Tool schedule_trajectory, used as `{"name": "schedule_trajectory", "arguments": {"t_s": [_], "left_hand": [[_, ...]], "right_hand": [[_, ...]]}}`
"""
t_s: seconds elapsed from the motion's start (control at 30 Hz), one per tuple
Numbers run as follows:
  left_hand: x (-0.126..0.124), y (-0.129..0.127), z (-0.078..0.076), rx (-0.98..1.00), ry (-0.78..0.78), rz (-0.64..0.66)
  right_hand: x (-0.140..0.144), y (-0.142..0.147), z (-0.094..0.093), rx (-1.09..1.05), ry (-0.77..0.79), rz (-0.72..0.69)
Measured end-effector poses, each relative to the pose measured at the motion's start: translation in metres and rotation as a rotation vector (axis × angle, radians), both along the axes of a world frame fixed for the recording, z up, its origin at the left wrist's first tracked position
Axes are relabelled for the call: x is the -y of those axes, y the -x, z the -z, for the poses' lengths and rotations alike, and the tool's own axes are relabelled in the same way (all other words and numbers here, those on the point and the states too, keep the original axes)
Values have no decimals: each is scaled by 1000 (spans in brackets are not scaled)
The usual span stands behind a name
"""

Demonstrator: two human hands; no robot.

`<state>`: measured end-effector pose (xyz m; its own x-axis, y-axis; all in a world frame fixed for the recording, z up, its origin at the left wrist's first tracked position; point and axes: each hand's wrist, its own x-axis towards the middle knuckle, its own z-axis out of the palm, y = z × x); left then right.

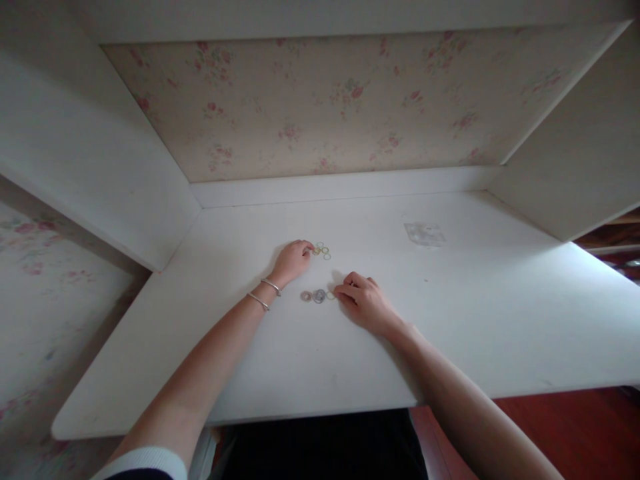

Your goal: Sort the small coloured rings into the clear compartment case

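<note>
Several thin gold-coloured rings (325, 252) lie loosely together on the white desk (380, 360). My left hand (295, 259) is at their left edge, its fingers pinched together against one ring. Nearer to me, a copper-coloured group of rings (307, 297) and a grey group of rings (319, 296) lie side by side. Just right of the grey ones is a single pale gold ring (331, 295). My right hand (364, 300) has its thumb and fingertips closed at this ring's right edge.
A clear plastic bag (425, 234) lies flat at the back right of the desk. White side panels and a floral back wall (320, 107) enclose the desk. Its front edge runs close to my body.
</note>
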<state>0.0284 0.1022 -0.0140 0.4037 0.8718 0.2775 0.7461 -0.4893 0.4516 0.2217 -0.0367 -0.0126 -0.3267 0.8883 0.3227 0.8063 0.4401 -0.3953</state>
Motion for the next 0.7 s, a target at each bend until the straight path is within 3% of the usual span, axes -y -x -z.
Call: {"name": "schedule_trajectory", "arguments": {"t_s": [0.23, 0.53, 0.7], "left_hand": [[11, -1, -6, -43, 7, 23], [10, -5, -7, -110, 3, -26], [8, -2, -5, -71, -12, 24]], "right_hand": [[-1, 1, 0, -7, -1, 22], [0, 3, -3, -6, 2, 39], [1, 2, -4, -11, 2, 22]]}}
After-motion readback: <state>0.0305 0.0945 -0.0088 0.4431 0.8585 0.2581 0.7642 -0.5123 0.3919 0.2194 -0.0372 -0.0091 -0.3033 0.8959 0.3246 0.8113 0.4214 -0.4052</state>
